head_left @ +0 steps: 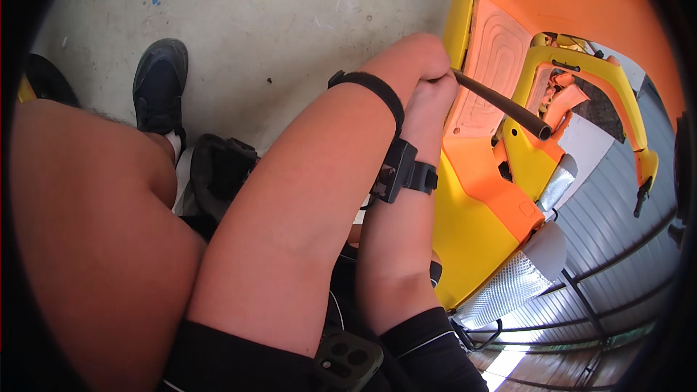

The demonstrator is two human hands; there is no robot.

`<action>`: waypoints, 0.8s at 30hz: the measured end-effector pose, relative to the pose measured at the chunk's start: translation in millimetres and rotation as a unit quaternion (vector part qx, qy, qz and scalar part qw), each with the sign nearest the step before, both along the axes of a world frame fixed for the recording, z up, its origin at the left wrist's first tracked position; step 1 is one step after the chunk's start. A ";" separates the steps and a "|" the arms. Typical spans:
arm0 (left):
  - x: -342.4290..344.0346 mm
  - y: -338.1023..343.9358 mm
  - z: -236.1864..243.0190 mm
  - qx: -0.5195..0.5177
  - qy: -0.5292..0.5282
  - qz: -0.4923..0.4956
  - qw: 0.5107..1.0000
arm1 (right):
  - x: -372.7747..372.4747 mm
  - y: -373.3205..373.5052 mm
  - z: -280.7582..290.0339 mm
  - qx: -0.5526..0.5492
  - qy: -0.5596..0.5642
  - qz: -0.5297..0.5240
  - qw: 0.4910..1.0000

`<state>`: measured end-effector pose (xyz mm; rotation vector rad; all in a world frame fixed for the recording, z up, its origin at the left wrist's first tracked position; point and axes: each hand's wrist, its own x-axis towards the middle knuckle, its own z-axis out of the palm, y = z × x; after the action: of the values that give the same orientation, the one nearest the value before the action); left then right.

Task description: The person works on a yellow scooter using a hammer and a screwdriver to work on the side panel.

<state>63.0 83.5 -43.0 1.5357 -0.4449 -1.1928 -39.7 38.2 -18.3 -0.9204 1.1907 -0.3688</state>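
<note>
A dark, hollow metal pipe (506, 105) slants out to the right from my two fists, its open round end facing right. My left hand (430, 55) is closed at the pipe's near end, its fingers mostly turned away. Just below it, touching, my right hand (438, 91) is also closed around that end. The pipe passes in front of a large yellow and orange plastic body (465, 196) with a ribbed orange panel (497, 54). A black strap (374, 87) circles my left forearm, and a black device (396, 170) is strapped near my right wrist.
A second yellow and orange shell (573, 62) with a black handle stands beyond the first. Silver quilted foil (501, 290) hangs below the yellow body. Corrugated metal sheeting (617, 225) rises at the right. A dark shoe (160, 83) rests on the concrete floor (247, 22); a phone (348, 359) lies by my lap.
</note>
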 end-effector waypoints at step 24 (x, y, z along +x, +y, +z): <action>17.8 29.8 39.6 0.030 -0.008 -0.264 0.964 | -13.7 -2.1 16.6 -0.058 0.148 -0.030 0.987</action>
<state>80.8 113.3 -3.4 1.5259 -0.8742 -1.6112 -53.4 36.1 -1.6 -1.0684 1.4838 -0.3610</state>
